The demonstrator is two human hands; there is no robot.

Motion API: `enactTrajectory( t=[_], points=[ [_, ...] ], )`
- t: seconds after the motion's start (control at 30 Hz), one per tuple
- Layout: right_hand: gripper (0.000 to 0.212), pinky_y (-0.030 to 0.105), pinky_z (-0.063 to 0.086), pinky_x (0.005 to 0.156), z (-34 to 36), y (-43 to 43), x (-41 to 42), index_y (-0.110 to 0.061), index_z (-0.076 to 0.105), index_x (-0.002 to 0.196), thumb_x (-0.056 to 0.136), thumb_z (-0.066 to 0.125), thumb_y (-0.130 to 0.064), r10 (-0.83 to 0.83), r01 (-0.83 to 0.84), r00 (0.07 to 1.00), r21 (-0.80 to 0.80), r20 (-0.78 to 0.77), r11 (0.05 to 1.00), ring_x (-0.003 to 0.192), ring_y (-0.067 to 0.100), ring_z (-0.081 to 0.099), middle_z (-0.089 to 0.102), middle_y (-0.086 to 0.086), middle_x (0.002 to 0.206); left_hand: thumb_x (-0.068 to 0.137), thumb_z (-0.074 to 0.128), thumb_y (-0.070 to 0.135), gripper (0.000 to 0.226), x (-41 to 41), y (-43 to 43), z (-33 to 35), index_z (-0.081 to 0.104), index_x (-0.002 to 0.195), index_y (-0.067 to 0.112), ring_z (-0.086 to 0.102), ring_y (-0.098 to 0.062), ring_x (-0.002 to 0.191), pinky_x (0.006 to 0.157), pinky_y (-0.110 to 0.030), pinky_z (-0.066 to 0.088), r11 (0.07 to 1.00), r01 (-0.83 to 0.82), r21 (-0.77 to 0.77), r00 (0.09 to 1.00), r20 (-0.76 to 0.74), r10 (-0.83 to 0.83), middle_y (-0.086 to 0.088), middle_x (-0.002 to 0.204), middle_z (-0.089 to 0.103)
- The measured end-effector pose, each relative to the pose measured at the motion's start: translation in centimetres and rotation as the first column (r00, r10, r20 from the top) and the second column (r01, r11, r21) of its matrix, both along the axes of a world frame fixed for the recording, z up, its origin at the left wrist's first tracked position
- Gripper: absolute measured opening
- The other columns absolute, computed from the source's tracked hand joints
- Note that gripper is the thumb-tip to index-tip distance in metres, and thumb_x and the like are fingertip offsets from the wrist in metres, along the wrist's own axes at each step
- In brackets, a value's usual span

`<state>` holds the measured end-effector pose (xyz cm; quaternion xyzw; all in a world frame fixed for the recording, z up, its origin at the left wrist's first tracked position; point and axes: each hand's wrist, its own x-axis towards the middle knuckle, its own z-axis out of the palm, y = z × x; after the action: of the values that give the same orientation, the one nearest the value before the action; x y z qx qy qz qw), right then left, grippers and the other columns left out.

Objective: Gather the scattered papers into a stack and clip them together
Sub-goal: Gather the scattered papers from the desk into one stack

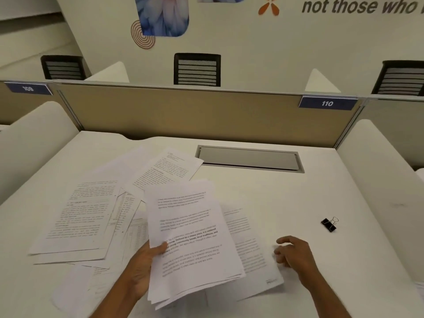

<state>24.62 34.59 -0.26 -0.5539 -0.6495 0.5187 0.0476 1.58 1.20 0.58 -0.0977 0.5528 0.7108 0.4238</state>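
My left hand (143, 267) grips a stack of several printed sheets (190, 239) by its left edge, thumb on top, and holds it above the white desk (298, 198). Beneath the stack's right side lies a single printed sheet (250, 246); the fingertips of my right hand (292, 251) touch its right edge, fingers loosely curled. More loose papers (87, 216) lie overlapping at the left, and one sheet (169, 168) lies farther back. A black binder clip (329, 224) sits on the desk to the right, beyond my right hand.
A grey cable hatch (250, 159) is set into the desk at the back. A tan partition (183, 111) with a "110" label (327, 103) closes the far edge, and white side dividers (376, 152) flank the desk. Black chairs stand behind the partition.
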Motion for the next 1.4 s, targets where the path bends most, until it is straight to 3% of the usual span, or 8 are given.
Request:
enactTrajectory(
  t=[0.07,0.17,0.3,0.63,0.9,1.1,1.2,1.4],
  points=[
    [0.019,0.032,0.054,0.057,0.1,-0.2,0.5,-0.004,0.073,0.099,0.086,0.063,0.004,-0.005,0.000,0.997,-0.070,-0.072,0.998,0.054,0.021,0.067,0.079,0.011,0.071,0.081,0.073,0.003,0.047,0.6,0.2,0.1,0.070,0.127,0.013,0.077,-0.042,0.098,0.074,-0.051,0.064,1.000,0.013,0.015,0.999,0.043,-0.014,-0.022,0.122,0.076],
    [0.020,0.042,0.060,0.081,-0.2,-1.5,0.3,-0.006,0.071,0.104,0.088,0.074,-0.016,0.007,-0.011,0.998,0.072,0.057,0.997,0.080,0.031,0.072,0.077,0.013,0.087,0.081,0.073,0.001,0.044,1.3,0.1,0.0,0.071,0.124,0.012,0.078,-0.041,0.094,0.072,-0.051,0.064,1.000,-0.014,0.000,0.997,0.078,0.014,-0.023,0.119,0.076],
    [0.068,0.038,0.049,0.097,0.2,-6.5,-2.5,-0.016,0.053,0.135,0.082,0.077,-0.052,0.235,-0.291,0.935,0.196,0.264,0.937,0.122,0.032,0.060,0.061,0.013,0.128,0.093,0.064,-0.003,0.031,1.6,-0.6,-1.2,0.070,0.120,0.011,0.074,-0.041,0.093,0.066,-0.047,0.064,0.993,-0.093,-0.070,0.994,0.053,0.097,-0.018,0.104,0.081],
    [0.068,0.040,0.053,0.096,0.2,-10.9,-6.9,-0.013,0.039,0.142,0.088,0.071,-0.039,0.319,-0.393,0.883,0.172,0.344,0.903,0.124,0.033,0.056,0.049,0.012,0.133,0.096,0.062,-0.002,0.024,1.7,-1.2,-2.6,0.069,0.108,0.018,0.077,-0.036,0.075,0.059,-0.044,0.063,0.976,-0.090,-0.200,0.996,-0.025,0.087,-0.012,0.087,0.083],
    [0.060,0.046,0.048,0.098,0.5,-13.4,-8.3,-0.020,0.036,0.139,0.090,0.068,-0.030,0.295,-0.451,0.809,0.216,0.508,0.866,0.128,0.031,0.046,0.040,0.010,0.137,0.099,0.058,-0.004,0.034,2.1,-0.7,-2.7,0.060,0.131,0.006,0.064,-0.050,0.116,0.103,-0.064,0.049,0.965,-0.058,-0.255,0.997,-0.061,0.043,-0.028,0.126,0.069],
    [0.042,0.043,0.055,0.092,0.1,-13.9,-8.8,-0.011,0.043,0.131,0.093,0.060,-0.015,0.307,-0.390,0.889,0.209,0.339,0.897,0.115,0.039,0.059,0.045,0.017,0.129,0.100,0.060,-0.001,0.027,2.7,-0.6,-2.4,0.064,0.123,0.013,0.071,-0.043,0.103,0.089,-0.052,0.059,0.970,-0.066,-0.234,0.994,-0.104,0.043,-0.020,0.117,0.074],
    [0.044,0.038,0.054,0.086,-0.3,-13.3,-8.1,-0.011,0.047,0.131,0.091,0.065,-0.016,0.262,-0.308,0.938,0.196,0.228,0.931,0.107,0.036,0.063,0.054,0.015,0.122,0.099,0.061,-0.001,0.028,2.7,-0.6,-2.2,0.064,0.122,0.015,0.071,-0.043,0.104,0.096,-0.060,0.056,0.970,-0.078,-0.229,0.992,-0.117,0.052,-0.018,0.115,0.075],
    [0.016,0.031,0.058,0.061,0.2,-10.2,-5.7,-0.017,0.071,0.100,0.087,0.075,-0.008,0.073,-0.097,0.990,-0.217,-0.119,0.971,0.076,0.022,0.079,0.081,0.002,0.095,0.097,0.063,-0.002,0.031,2.5,-0.7,-1.3,0.065,0.126,0.009,0.071,-0.046,0.109,0.099,-0.066,0.053,0.982,-0.045,-0.185,0.992,-0.120,0.023,-0.023,0.120,0.075]
  ],
)
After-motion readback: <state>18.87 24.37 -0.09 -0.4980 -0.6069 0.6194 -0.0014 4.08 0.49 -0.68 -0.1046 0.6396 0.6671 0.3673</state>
